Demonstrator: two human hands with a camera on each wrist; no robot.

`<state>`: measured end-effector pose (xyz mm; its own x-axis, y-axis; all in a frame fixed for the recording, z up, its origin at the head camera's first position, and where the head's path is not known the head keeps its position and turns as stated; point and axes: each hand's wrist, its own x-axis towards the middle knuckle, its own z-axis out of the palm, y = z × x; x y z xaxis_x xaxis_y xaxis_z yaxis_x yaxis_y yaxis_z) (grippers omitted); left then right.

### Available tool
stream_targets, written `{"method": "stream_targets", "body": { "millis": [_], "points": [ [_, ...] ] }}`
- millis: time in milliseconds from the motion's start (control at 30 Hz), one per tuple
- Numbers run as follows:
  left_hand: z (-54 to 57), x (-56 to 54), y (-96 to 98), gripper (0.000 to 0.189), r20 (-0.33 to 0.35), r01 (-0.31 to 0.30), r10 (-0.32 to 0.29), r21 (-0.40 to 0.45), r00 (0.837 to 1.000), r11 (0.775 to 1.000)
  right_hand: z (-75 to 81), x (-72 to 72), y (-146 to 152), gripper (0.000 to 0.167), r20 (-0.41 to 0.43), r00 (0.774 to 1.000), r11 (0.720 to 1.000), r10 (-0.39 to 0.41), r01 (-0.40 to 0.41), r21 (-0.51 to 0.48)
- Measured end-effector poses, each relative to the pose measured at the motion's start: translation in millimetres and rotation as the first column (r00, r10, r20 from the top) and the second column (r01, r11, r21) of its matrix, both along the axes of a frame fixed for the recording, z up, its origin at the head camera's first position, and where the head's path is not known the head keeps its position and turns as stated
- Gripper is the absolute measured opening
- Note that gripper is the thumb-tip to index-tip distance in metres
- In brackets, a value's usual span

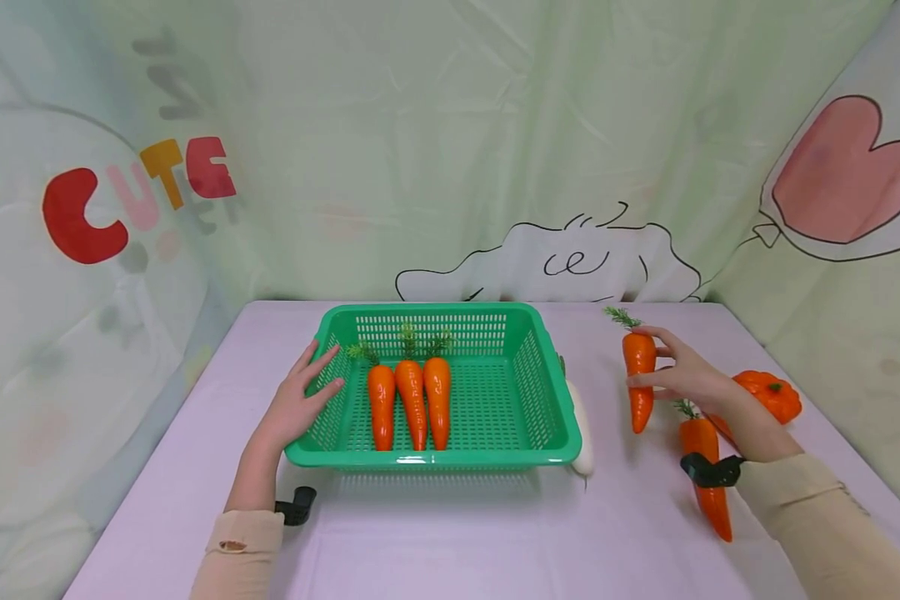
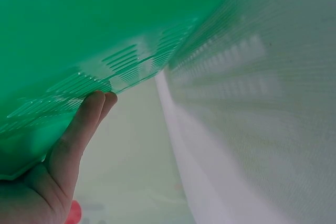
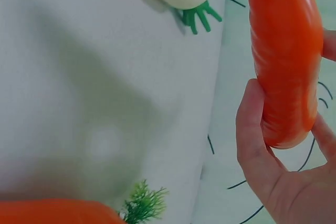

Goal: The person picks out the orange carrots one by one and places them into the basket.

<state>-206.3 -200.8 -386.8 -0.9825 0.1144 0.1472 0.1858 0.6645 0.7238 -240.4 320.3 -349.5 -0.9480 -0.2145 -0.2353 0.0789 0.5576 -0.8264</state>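
Note:
My right hand (image 1: 686, 371) holds a carrot (image 1: 640, 375) above the table, its leafy top pointing away and tip toward me. In the right wrist view, the fingers (image 3: 249, 121) press the sides of the carrot's thick end. At the left end of a green basket (image 1: 435, 458), my left hand (image 1: 296, 400) straddles the rim. Some of its fingers (image 2: 84, 119) lie along the outer wall in the left wrist view, while the thumb reaches inside. Three carrots (image 1: 410, 400) lie side by side in the basket's left half.
A white radish (image 1: 581, 433) lies against the basket's right side, partly hidden by it. Another carrot (image 1: 712, 500) lies below my right wrist. An orange pumpkin (image 1: 772, 396) sits at the table's right edge, partly behind the forearm. Printed curtains stand behind the table.

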Motion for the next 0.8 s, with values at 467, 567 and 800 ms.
{"method": "stream_targets", "body": {
  "millis": [467, 567, 800],
  "points": [
    [0.5, 0.7, 0.1, 0.057, 0.004, -0.001, 0.001, 0.001, 1.000, 1.000, 26.8, 4.0, -34, 0.086, -0.056, 0.997, 0.999, 0.049, -0.049, 0.000],
    [0.8, 1.2, 0.0, 0.057, -0.001, -0.002, 0.002, 0.000, 1.000, 1.000, 32.3, 5.3, -42, 0.085, -0.070, 0.996, 0.998, 0.059, -0.060, -0.014],
    [1.3, 1.4, -0.2, 0.057, -0.011, 0.002, -0.002, -0.004, 1.000, 1.000, 40.3, 6.6, -60, 0.082, -0.083, 0.993, 0.996, 0.085, -0.088, -0.034]
  ]
}}
